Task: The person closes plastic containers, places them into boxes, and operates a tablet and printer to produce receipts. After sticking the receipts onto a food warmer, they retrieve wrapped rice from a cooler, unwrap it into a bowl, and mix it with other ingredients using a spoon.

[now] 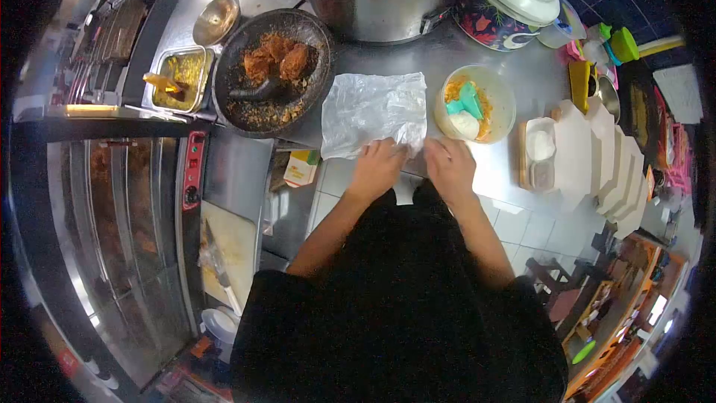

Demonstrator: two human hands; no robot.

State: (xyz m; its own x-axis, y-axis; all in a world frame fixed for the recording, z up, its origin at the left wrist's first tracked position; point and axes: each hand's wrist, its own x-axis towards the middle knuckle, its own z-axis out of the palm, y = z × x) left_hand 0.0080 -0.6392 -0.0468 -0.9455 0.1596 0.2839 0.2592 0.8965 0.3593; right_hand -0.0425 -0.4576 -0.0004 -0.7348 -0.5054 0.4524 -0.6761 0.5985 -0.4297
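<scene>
A crinkled, translucent plastic sheet (373, 108) lies flat on the steel counter in front of me. Curled over its near edge, my left hand (379, 170) has its fingers closed on the plastic. My right hand (452, 168) is at the sheet's near right corner, fingers bent together; what is between them is hidden. Just beyond the right hand stands a clear round tub (503, 101) with orange-brown food, a white mound and a teal scoop (468, 97). To the left, a dark stone mortar (322, 48) holds fried chicken pieces (280, 58), crumbs and a dark pestle (255, 92).
Behind the sheet rises a large steel pot (373, 4). A metal tray (186, 78) of yellow food and a metal bowl (217, 20) sit at left. On the right are folded cardboard boxes (574, 145). A knife (220, 265) lies on a cutting board (239, 242).
</scene>
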